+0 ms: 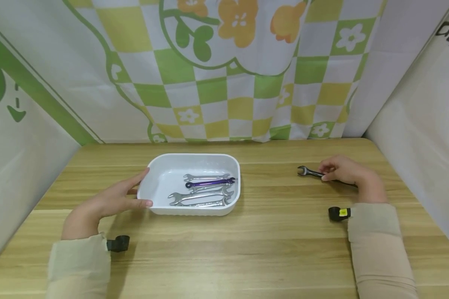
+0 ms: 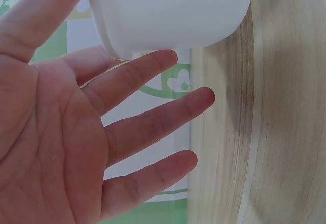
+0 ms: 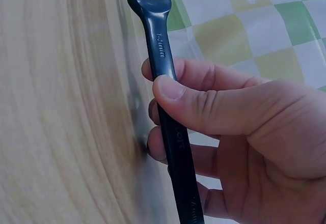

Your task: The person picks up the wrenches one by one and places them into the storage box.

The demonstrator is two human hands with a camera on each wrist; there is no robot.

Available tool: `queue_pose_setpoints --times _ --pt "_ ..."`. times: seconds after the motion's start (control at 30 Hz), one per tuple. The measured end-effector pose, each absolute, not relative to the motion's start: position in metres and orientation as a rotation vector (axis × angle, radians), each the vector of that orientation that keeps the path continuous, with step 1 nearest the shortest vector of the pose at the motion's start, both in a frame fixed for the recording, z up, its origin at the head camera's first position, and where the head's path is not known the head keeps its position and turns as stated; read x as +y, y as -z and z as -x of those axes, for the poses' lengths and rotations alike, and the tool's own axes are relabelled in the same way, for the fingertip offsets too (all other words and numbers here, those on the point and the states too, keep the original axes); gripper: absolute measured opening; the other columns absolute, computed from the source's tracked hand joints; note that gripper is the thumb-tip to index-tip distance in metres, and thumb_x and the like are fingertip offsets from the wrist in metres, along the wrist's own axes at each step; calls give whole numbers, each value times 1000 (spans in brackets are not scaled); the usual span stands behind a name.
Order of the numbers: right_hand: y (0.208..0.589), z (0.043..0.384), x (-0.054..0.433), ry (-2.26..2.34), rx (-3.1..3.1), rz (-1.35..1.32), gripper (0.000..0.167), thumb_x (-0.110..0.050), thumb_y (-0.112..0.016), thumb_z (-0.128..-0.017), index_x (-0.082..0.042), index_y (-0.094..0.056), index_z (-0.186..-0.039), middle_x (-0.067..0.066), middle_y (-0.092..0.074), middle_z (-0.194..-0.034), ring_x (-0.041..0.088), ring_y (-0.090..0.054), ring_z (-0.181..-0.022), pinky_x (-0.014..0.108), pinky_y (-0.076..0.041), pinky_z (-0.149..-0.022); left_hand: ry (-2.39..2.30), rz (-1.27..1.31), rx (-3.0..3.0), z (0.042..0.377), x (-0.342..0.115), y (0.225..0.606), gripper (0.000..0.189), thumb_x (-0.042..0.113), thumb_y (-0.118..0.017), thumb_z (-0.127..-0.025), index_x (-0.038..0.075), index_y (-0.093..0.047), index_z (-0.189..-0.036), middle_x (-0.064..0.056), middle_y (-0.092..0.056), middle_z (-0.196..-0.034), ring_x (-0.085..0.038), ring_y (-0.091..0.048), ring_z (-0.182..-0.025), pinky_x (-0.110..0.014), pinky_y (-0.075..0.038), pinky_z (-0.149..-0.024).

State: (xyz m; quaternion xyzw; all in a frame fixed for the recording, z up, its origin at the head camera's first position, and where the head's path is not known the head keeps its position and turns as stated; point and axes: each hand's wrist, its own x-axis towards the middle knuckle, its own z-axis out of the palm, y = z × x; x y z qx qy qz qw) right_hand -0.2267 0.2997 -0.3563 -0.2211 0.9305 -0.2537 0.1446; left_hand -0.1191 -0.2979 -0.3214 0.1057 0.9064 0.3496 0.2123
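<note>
My left hand (image 1: 114, 197) rests at the left end of a white tray (image 1: 188, 211). Its thumb lies along the near corner and its index finger reaches the far one. The other three fingers (image 2: 153, 132) stretch out straight and spread beside the tray. Inside lie several silver wrenches (image 1: 202, 194) and a purple wrench (image 1: 209, 182), mostly toward the right. Well to the right, my right hand (image 1: 346, 170) holds a black wrench (image 3: 159, 35) between thumb and fingers. The wrench's open end points left, and its lower end runs out of the right wrist view.
A wooden table (image 1: 247, 253) carries the tray. Behind it hangs a green, yellow and white checked cloth (image 1: 239, 91), with white side panels (image 1: 423, 104) to left and right. Each sleeve has a small black camera (image 1: 118, 243) at the cuff.
</note>
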Motion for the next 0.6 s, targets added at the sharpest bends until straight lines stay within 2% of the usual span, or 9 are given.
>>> queue_pose_setpoints --times 0.23,0.6 --pt "354 226 293 727 2664 639 15 -5 -70 -89 1 -71 -104 9 -71 -97 15 -58 -89 34 -49 -80 -972 -293 2513 119 -298 321 103 36 -72 -91 11 1 -161 -34 -31 -154 -52 -42 -136 -59 -48 -99" --pt "346 225 282 715 2654 688 16 -6 -69 -90 -1 -71 -105 7 -69 -96 17 -59 -88 34 -49 -76 -979 -289 2497 120 -299 321 104 35 -72 -91 12 3 -160 -34 -31 -154 -52 -41 -137 -58 -49 -99"
